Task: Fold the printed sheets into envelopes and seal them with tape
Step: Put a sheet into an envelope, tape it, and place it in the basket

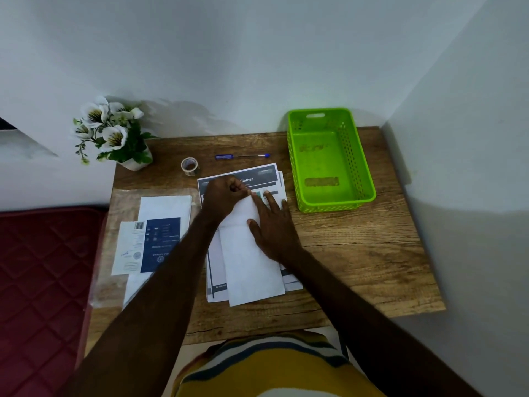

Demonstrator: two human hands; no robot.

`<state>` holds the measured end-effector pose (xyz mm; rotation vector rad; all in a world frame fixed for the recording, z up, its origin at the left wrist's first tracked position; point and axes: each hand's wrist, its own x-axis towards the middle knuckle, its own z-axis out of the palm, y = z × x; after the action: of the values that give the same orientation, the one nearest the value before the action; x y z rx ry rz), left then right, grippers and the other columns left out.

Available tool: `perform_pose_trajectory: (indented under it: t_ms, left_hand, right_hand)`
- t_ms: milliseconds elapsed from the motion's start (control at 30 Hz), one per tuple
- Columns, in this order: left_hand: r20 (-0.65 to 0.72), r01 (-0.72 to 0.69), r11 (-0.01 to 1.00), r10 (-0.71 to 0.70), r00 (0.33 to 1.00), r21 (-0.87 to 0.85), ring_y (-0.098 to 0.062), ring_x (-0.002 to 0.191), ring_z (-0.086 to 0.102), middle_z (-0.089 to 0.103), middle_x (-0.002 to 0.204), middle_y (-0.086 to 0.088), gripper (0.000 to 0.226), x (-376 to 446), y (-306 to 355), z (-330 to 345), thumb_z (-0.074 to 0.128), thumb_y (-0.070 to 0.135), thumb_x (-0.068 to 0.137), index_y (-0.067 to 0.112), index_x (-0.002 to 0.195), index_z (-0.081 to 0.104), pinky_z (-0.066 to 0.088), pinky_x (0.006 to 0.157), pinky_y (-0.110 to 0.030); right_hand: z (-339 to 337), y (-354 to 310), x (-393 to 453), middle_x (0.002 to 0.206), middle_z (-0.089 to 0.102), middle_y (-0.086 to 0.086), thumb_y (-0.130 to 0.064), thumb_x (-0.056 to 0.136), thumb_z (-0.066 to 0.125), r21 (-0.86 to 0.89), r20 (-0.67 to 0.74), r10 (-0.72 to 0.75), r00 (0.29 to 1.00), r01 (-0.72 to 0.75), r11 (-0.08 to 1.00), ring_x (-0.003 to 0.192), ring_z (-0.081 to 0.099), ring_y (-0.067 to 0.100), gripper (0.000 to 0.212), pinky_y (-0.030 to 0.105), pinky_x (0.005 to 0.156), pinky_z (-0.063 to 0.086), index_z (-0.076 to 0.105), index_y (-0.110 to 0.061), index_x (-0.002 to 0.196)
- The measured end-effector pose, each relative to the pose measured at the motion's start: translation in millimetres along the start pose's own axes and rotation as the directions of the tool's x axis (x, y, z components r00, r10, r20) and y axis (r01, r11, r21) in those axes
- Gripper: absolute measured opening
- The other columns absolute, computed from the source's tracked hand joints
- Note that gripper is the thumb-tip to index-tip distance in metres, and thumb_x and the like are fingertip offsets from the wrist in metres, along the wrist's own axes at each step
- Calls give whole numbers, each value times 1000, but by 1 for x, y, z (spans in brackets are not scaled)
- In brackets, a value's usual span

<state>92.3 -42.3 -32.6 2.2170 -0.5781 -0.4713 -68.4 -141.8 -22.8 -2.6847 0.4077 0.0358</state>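
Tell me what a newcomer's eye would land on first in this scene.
The bright green basket at the table's far right corner jumps out first against the brown wooden table. Next come the two hands at the centre: the left hand and the right hand press on a folded white sheet lying on a stack of printed sheets. The white-flowered plant at the far left corner catches the eye third.

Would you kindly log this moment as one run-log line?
step: folding | left hand: pinching folded sheet | right hand: pressing it flat | tape: untouched | basket: empty
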Motion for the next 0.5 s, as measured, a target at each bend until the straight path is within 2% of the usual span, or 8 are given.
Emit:
perform_pose_trajectory:
  t_ms: [67, 167, 333, 500]
  left_hand:
    - [-6, -3, 1000, 3, 1000, -6, 1, 72, 62, 71, 82, 5, 9, -2, 1, 0, 82, 23, 84, 16, 86, 76, 48, 65, -14]
    - [-3, -6, 1000, 6, 1000, -16, 0, 72, 63, 72, 82, 3, 10, -4, 3, -1, 83, 23, 84, 18, 84, 74, 49, 65, -17]
    - [-13, 1, 1000, -1, 1000, -11, -16, 80, 70, 75, 86, -2, 13, -6, 4, -2, 83, 25, 84, 15, 86, 75, 58, 74, -34]
    - [5, -13, 1000, 13, 1000, 27, -16, 81, 69, 73, 86, -1, 12, -8, 9, -2, 80, 25, 87, 15, 87, 73, 60, 78, -41]
  right_hand:
    - [-4, 2, 4, 167, 23, 11, -38, 105, 44, 90, 7, 13, 1000, -14, 996, 157, 10, 19, 63, 49, 126, 7, 23, -17, 161]
    - [-11, 8, 6, 166, 25, 12, -34, 105, 46, 129, -35, 13, 999, -8, 992, 156, 14, 20, 60, 49, 126, 11, 28, -14, 159]
    - [-3, 11, -5, 169, 16, 11, -49, 106, 37, -104, -32, -7, 999, 3, 995, 158, 4, 18, 68, 53, 126, 5, 21, -12, 161]
    - [5, 9, -9, 170, 12, 7, -61, 103, 27, -219, -1, -14, 1000, 13, 976, 158, 1, 20, 81, 56, 125, 1, 11, -8, 162]
